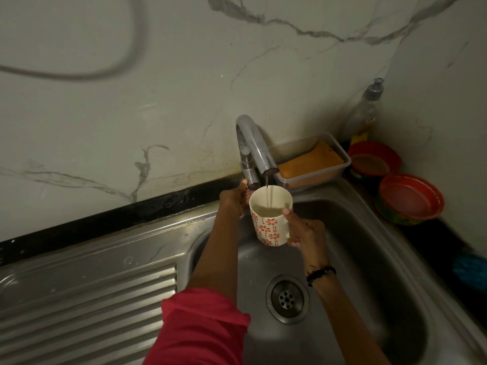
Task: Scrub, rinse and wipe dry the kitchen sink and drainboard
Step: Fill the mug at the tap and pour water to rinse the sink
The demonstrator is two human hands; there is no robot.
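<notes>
mug (271, 219) of water under tap (259, 151)

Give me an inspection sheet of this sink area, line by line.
Surface: steel sink with drain open; ribbed drainboard on its left, a few drops near its top edge.
Job's things: tap running a thin stream into a floral mug, partly filled.
Clutter: clear tub holding an orange cloth; dish soap bottle; two red bowls at the corner; something blue at the right edge, unclear.
Grippers: left hand on the tap lever; right hand holds the mug.
Cables: grey hose or cord looped on the marble wall.
Surroundings: black counter strip, wet near the tap.
</notes>
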